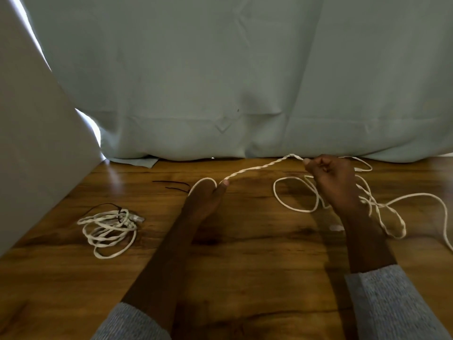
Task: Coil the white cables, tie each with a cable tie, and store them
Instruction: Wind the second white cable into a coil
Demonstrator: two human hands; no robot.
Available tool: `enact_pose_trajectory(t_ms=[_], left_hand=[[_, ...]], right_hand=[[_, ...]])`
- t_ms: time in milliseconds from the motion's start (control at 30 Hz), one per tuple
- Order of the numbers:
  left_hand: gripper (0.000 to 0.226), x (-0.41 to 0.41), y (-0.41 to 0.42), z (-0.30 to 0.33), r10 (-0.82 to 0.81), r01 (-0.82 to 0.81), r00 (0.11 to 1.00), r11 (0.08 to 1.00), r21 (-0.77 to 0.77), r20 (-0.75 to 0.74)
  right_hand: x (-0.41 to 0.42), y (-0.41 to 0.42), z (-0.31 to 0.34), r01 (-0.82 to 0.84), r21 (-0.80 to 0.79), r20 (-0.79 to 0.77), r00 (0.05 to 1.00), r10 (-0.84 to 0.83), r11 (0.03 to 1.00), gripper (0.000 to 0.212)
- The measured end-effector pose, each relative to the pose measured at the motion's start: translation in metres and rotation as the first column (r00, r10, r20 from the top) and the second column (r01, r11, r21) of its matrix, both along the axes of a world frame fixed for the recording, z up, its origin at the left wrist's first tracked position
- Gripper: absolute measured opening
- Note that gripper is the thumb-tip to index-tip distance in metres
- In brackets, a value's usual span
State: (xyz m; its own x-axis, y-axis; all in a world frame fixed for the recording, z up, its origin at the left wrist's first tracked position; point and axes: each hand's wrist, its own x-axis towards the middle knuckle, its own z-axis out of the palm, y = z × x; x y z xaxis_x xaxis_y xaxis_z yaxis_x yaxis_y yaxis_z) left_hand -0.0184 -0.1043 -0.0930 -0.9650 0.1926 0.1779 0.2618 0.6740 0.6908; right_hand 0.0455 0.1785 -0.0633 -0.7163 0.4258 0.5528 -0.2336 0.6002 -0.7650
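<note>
Both forearms reach fwd over the wooden table [245, 266], grey sleeves [392, 303] pushed back from the wrists. Left hand [204, 196] lies low near the table centre, fingers straight and close together pointing away, w/ the white cable [259, 168] looped round the fingertips and caught between thumb and forefinger. Right hand [332, 179] is raised a bit higher and further right, fingers curled, pinching the same cable at its thumb tip. Between the 2 hands the cable runs as a taut twisted doubled strand, rising left to right. Rest of that cable sprawls loose on the table under and right of the right wrist, in several slack loops reaching twd the right edge. On the left side, well apart from both hands, a coiled white cable [110, 228] rests on the table w/ a black cable tie [117, 209] around it. Further back, just left of the left fingertips, loose black cable ties [175, 185] lie on the wood. Beyond the far edge hangs a pale curtain [220, 82]; white panel [31, 143] at left
</note>
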Motion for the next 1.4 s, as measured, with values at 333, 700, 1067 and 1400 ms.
enact_pose_trajectory(t_ms=[333,700,1067,1400], left_hand=[[0.047,0.035,0.020,0.008,-0.653,0.268,0.609,0.703,0.659,0.450],[0.045,0.029,0.020,0.010,-0.947,0.017,0.248,0.215,0.977,0.204],[0.074,0.035,0.022,0.012,-0.803,0.051,0.455,0.455,0.889,0.384],[0.027,0.043,0.023,0.013,-0.887,0.199,0.421,0.296,0.934,0.191]], right_hand=[[-0.015,-0.051,-0.010,0.150,0.775,0.055,0.952,-0.302,0.614,0.061],[-0.021,-0.073,-0.022,-0.108,0.872,0.112,0.994,0.019,0.477,0.070],[-0.023,-0.084,-0.015,-0.061,0.745,-0.194,0.933,0.303,0.664,0.031],[-0.022,-0.067,-0.021,-0.054,0.743,-0.052,0.989,0.137,0.667,0.045]])
